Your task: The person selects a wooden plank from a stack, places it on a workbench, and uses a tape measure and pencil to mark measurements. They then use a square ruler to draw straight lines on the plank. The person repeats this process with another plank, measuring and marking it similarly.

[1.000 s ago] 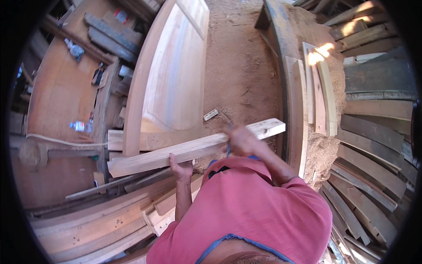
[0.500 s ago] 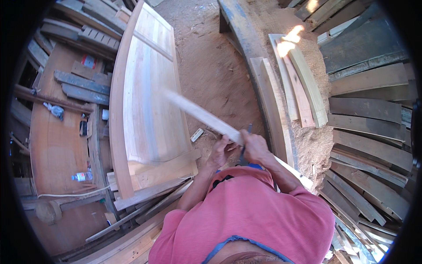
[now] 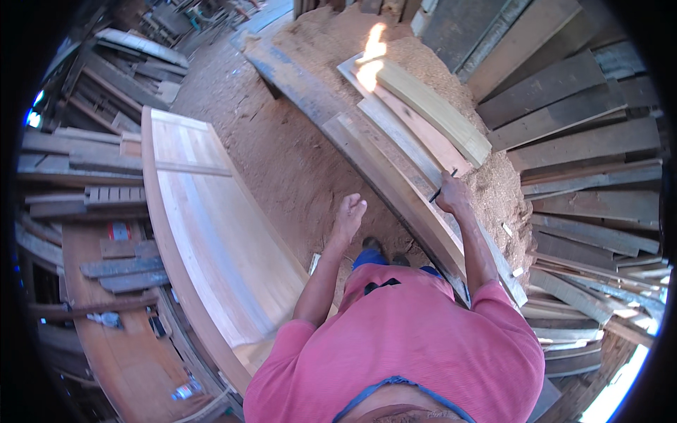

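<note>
My right hand (image 3: 453, 196) is shut on a thin dark pencil-like stick (image 3: 441, 189) and rests against the edge of a long grey-brown board (image 3: 384, 173) that slants across the sawdust floor. Pale planks (image 3: 431, 111) lie stacked just beyond that hand. My left hand (image 3: 350, 213) hangs in the air over the bare dirt, fingers loosely curled and holding nothing. A large pale wooden door panel (image 3: 204, 233) lies to its left, apart from it.
Dark weathered boards (image 3: 585, 162) fan out along the right side. A workbench (image 3: 106, 282) with short offcuts and a red can stands at the left. A sawdust heap (image 3: 493, 183) lies behind the planks, and reddish dirt floor (image 3: 282, 155) runs between panel and board.
The pale batten I held and swung up in both hands is gone from them. My view has turned right toward the plank stack, and my right hand now rests at the long board.
</note>
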### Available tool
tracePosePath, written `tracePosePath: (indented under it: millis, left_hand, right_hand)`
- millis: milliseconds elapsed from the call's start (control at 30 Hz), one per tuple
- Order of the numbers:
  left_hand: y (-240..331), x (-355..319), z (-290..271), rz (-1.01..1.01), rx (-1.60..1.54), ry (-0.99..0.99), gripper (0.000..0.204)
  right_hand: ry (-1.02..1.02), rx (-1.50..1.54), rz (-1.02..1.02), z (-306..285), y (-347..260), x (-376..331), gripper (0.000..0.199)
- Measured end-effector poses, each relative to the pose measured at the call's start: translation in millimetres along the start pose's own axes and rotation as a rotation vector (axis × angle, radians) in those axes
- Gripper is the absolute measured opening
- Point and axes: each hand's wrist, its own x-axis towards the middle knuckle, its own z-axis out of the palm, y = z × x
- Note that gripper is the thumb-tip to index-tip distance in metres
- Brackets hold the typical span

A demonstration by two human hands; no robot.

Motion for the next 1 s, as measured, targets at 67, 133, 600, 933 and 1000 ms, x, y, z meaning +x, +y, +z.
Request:
tracePosePath:
  millis: [67, 133, 600, 933, 1000]
  left_hand:
    - [3, 42, -2, 0.039, 0.086, 0.041, 0.059]
    - [6, 89, -7, 0.056, 0.165, 0.075, 0.063]
    - [-20, 405, -59, 0.06, 0.618, -0.078, 0.082]
    - [-17, 415, -45, -0.052, 0.433, -0.148, 0.056]
    - [-18, 415, -49, 0.006, 0.429, -0.148, 0.046]
  right_hand:
    - [-0.046, -0.005, 0.034, 10, 5, 18, 0.037]
    - [-0.034, -0.032, 0.009, 27, 1, 36, 0.04]
    - [-0.257, 0.288, 0.159, 88, -15, 89, 0.045]
    - [-0.216, 0.367, 0.229, 130, -17, 99, 0.036]
    - [-0.197, 0.391, 0.227, 130, -18, 97, 0.035]
